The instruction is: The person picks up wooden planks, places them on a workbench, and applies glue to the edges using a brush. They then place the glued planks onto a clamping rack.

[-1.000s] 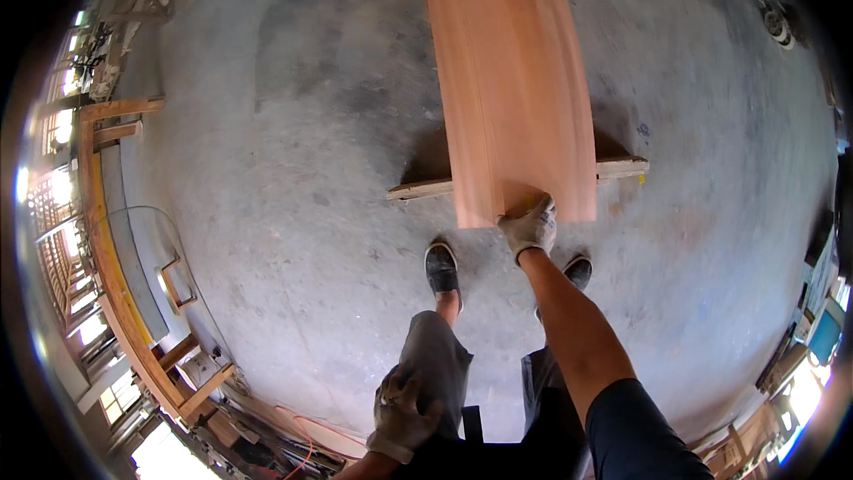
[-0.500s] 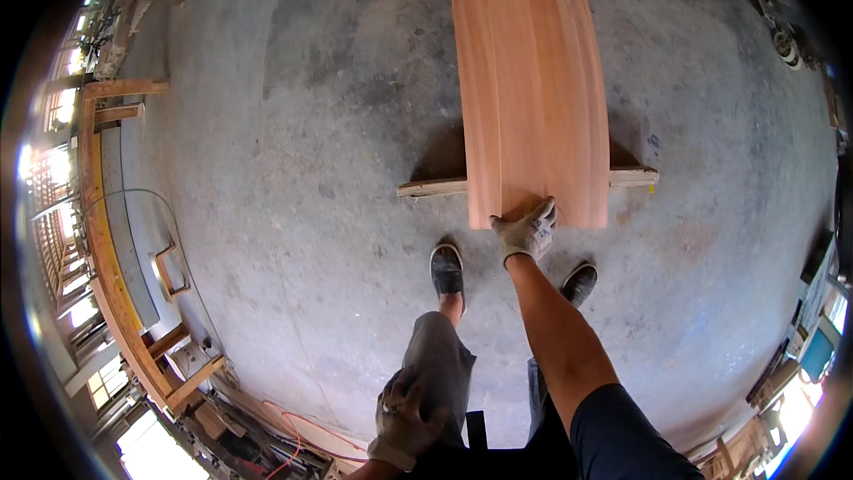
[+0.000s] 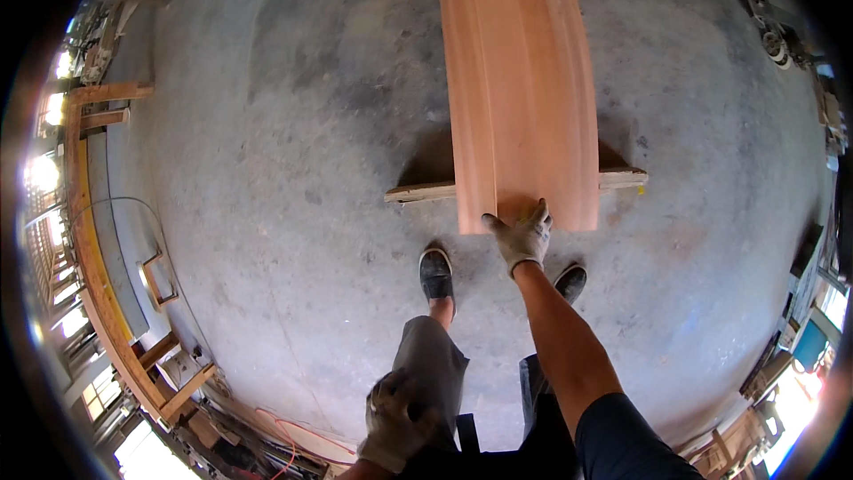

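Observation:
A long reddish-brown wooden panel [image 3: 524, 80] made of joined boards reaches away from me, its near end just ahead of my feet. My right hand [image 3: 522, 236], in a pale work glove, lies palm down over that near end. Its thumb and forefinger are spread on the top face, and a dark shadow falls between them. My left hand [image 3: 395, 422], also gloved, with darkened fingertips, rests on my left thigh; its fingers look loosely spread and hold nothing I can see. Under the panel, a rough wooden crosspiece [image 3: 420, 192] sticks out on both sides.
Grey concrete floor [image 3: 293, 142] surrounds the panel. Along the left stand a long timber frame [image 3: 107, 316] and a small wooden frame [image 3: 158, 280]. An orange cord [image 3: 289, 431] lies at the lower left. Dark equipment [image 3: 773, 44] stands at the far right.
The whole view has shifted slightly, so the panel and floor appear a little further left. My right hand stays at the panel's near end, its forefinger straighter. My left hand remains on my thigh.

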The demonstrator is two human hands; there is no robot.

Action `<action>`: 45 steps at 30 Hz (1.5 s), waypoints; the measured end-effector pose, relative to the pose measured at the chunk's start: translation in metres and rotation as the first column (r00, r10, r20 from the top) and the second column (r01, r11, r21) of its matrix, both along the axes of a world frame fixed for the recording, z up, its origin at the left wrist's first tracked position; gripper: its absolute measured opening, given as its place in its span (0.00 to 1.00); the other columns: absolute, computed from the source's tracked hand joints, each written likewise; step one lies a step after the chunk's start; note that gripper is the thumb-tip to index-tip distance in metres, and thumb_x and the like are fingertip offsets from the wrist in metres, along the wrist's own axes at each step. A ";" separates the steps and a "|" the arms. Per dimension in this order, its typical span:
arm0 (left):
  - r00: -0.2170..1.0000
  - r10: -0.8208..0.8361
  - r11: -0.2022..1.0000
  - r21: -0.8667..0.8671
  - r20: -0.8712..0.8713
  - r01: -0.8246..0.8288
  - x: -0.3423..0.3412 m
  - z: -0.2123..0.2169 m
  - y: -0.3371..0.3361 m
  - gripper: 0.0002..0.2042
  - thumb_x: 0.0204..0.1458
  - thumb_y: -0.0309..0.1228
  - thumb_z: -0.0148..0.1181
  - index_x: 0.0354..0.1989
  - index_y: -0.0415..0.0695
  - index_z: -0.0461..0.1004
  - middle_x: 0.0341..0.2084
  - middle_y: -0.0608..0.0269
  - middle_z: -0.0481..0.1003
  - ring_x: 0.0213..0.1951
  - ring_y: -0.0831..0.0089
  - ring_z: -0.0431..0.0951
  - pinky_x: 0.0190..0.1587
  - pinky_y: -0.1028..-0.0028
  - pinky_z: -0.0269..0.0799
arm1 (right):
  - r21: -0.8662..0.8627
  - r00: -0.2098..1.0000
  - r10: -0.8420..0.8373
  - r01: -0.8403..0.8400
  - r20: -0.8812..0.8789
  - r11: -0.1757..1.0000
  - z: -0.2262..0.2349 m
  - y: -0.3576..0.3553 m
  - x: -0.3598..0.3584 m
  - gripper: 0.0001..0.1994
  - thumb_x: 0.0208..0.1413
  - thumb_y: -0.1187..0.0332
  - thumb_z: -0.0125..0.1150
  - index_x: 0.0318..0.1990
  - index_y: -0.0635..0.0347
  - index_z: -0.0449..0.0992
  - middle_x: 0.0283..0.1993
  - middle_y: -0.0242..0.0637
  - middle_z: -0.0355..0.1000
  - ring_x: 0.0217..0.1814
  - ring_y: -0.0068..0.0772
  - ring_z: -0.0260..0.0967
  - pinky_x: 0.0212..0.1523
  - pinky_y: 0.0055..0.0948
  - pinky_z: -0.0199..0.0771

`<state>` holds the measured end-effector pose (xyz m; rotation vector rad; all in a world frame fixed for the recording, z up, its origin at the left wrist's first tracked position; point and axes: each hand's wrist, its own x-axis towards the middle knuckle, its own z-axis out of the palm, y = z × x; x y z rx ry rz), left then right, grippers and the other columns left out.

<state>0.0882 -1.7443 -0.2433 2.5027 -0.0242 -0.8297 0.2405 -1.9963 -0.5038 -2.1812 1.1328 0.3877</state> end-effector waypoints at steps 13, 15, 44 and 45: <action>0.761 0.375 0.705 -0.370 -0.530 -0.605 0.159 -0.309 -0.156 0.37 0.64 0.56 0.55 0.68 0.33 0.65 0.61 0.40 0.72 0.63 0.54 0.73 0.64 0.65 0.66 | 0.582 0.987 -0.156 0.110 0.028 0.806 -0.070 -0.075 -0.013 0.36 0.62 0.36 0.56 0.55 0.65 0.79 0.40 0.49 0.81 0.45 0.40 0.80 0.48 0.39 0.77; 0.632 0.491 0.544 -0.356 -0.600 -0.760 0.158 -0.327 -0.162 0.37 0.64 0.56 0.56 0.67 0.33 0.66 0.59 0.44 0.74 0.60 0.59 0.74 0.62 0.67 0.67 | 0.492 0.999 -0.007 -0.017 0.047 0.871 -0.041 -0.064 -0.001 0.35 0.62 0.37 0.54 0.55 0.65 0.79 0.45 0.55 0.79 0.51 0.50 0.78 0.53 0.43 0.75; 0.036 0.117 0.414 0.016 -0.993 -0.910 -0.009 0.007 -0.229 0.37 0.56 0.72 0.50 0.48 0.46 0.79 0.33 0.68 0.79 0.34 0.72 0.80 0.42 0.73 0.76 | 0.810 0.926 -0.081 0.363 -0.369 0.460 0.366 -0.235 -0.290 0.37 0.45 0.65 0.80 0.63 0.67 0.70 0.55 0.39 0.77 0.53 0.32 0.75 0.55 0.33 0.78; 0.059 0.141 0.376 -0.002 -0.988 -0.927 0.001 0.006 -0.244 0.36 0.57 0.71 0.49 0.49 0.48 0.78 0.34 0.68 0.79 0.35 0.72 0.80 0.42 0.73 0.76 | 0.797 0.904 -0.067 0.404 -0.421 0.449 0.383 -0.245 -0.325 0.41 0.44 0.64 0.80 0.67 0.64 0.68 0.56 0.36 0.76 0.55 0.31 0.75 0.56 0.32 0.77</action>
